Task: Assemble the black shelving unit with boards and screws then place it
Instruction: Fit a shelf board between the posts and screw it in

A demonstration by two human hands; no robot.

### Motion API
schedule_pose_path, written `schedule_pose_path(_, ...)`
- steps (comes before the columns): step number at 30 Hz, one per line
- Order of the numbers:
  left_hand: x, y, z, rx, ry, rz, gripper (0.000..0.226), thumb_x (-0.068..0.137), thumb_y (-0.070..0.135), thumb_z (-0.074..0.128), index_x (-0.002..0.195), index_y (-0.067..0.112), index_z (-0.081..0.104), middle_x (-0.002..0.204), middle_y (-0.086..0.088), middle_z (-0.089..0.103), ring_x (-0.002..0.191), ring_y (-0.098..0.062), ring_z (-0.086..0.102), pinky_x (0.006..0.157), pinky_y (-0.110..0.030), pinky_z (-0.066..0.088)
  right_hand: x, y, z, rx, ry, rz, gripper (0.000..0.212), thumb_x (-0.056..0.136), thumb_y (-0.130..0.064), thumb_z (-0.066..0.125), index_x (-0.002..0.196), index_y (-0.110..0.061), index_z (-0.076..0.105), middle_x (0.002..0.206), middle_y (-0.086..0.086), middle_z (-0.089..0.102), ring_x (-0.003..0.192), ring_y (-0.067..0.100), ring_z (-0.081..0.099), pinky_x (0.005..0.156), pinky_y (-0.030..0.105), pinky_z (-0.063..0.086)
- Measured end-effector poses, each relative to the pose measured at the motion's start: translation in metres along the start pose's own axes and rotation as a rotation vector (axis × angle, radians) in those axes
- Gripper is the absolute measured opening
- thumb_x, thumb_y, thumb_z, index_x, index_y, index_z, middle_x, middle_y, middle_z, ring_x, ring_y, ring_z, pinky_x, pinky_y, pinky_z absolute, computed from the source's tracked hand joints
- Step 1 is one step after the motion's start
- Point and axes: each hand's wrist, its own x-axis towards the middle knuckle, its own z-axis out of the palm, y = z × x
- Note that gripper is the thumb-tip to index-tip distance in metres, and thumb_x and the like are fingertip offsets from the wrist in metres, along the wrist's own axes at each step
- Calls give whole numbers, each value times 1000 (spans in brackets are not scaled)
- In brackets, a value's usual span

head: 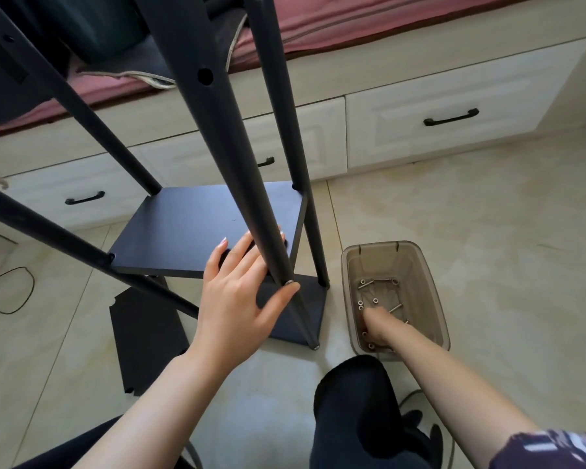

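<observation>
The black shelving unit stands on the floor with four round black poles [237, 157] rising toward me. One black board [190, 231] sits between the poles, and a lower board [301, 316] lies near the floor. My left hand [241, 292] rests on the upper board's near corner, fingers spread, thumb against a silver screw head [289, 283] in the near pole. My right hand [378, 326] reaches down into a translucent brown bin [437, 299] holding several silver screws [369, 283] and washers. Its fingers are hidden, so whether it holds a screw is unclear.
A loose black board [146, 340] lies flat on the tiled floor at the left. White drawers [454, 96] with black handles run under a bed with pink bedding behind the shelf. A dark cable [17, 292] lies far left. My dark-trousered knee [356, 394] is below the bin.
</observation>
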Motion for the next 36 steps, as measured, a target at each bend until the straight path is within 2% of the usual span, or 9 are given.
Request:
schedule_pose_path(10,0,0,1,-23,5,-5,54,94,46,52,141,21,54,147,21,38,146,-15,36,122,-38,13,-4,-2,-6,59,1,19,33,100,-19,46,125,-1,56,128,19,60,117,34,58,90,32,47)
schedule_pose_path(15,0,1,1,-48,6,-17,52,93,47,52,139,21,58,147,22,38,146,-15,36,121,-40,14,-37,0,-31,442,190,19,39,103,-26,34,72,-9,51,86,14,58,84,29,55,71,34,37)
schedule_pose_path(18,0,2,1,-51,-2,-30,53,94,49,50,138,22,58,148,16,42,147,-16,34,121,-41,15,-67,-22,-65,832,371,-37,41,103,-25,34,65,-14,46,68,7,56,66,23,51,64,36,42)
schedule_pose_path(21,1,3,-2,-45,-33,-48,54,93,52,47,137,24,59,150,11,46,148,-16,33,121,-42,16,-99,-57,-115,1498,221,-188,39,105,-27,36,69,-16,49,91,11,71,72,20,62,63,31,48)
schedule_pose_path(23,1,4,-5,-45,-59,-54,56,93,55,44,138,24,59,151,10,47,149,-15,30,121,-39,13,-122,-74,-147,1778,37,-398,44,105,-36,38,68,-19,53,112,9,73,97,23,70,79,38,55)
schedule_pose_path(27,2,4,-9,-42,-92,-57,56,94,55,47,142,27,54,155,13,41,152,-14,23,121,-35,4,-147,-104,-181,1785,-181,-619,41,102,-45,42,71,-20,53,101,8,66,96,27,66,84,46,56)
schedule_pose_path(30,2,3,-11,-38,-117,-60,57,96,51,51,148,30,46,157,17,36,153,-10,15,121,-32,-3,-147,-125,-180,1747,-200,-589,38,101,-48,45,78,-19,54,91,5,61,82,21,65,74,37,55)
schedule_pose_path(33,2,2,-10,-18,-146,-59,59,98,51,52,153,34,37,159,21,30,154,-6,6,121,-32,-9,-142,-135,-173,1855,-238,-604,30,101,-48,46,114,-20,46,87,5,68,82,18,70,76,34,57)
schedule_pose_path(36,3,1,-9,-12,-147,-51,61,98,52,49,155,36,31,160,24,24,153,-5,3,119,-30,-14,-138,-141,-169,1868,-183,-582,34,99,-50,50,114,-21,40,77,3,68,77,15,70,73,32,57)
